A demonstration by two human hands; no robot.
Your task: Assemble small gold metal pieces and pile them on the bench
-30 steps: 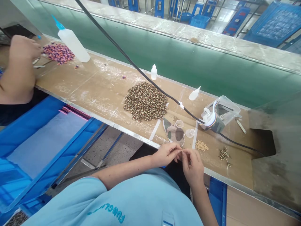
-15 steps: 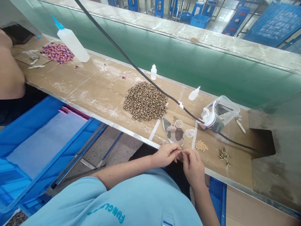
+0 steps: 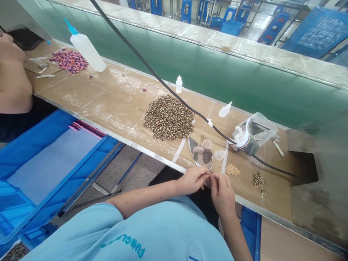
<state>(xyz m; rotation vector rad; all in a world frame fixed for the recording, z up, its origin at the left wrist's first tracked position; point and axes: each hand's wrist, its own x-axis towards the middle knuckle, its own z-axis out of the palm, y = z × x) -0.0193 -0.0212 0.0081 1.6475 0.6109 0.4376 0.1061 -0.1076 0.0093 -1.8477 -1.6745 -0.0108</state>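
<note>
My left hand [image 3: 193, 180] and my right hand [image 3: 223, 191] meet at the table's front edge, fingertips pinched close together. Whatever small piece is between them is too small and hidden to name. Just beyond the fingers lies a camouflage-patterned cloth piece [image 3: 199, 156], with two small clear round dishes, one dish [image 3: 207, 144] at its upper edge and another dish [image 3: 219, 155] to its right. Right of my hands are a little heap of tan beads [image 3: 232, 169] and a small cluster of gold-and-dark pieces [image 3: 258, 179]. A large pile of similar gold-and-dark pieces [image 3: 169, 117] lies farther left.
A black cable [image 3: 146, 65] crosses above the table to a strapped, camouflage-covered item by a clear plastic box [image 3: 262, 125]. Small white bottles [image 3: 178, 84] stand and lie at the back. A large bottle [image 3: 88, 52] leans near pink-purple pieces [image 3: 69, 61]. Another person's arm [image 3: 13, 78] is at far left.
My hands stay pinched together in nearly the same place. The view has shifted slightly, and the other person's arm at far left has moved a little.
</note>
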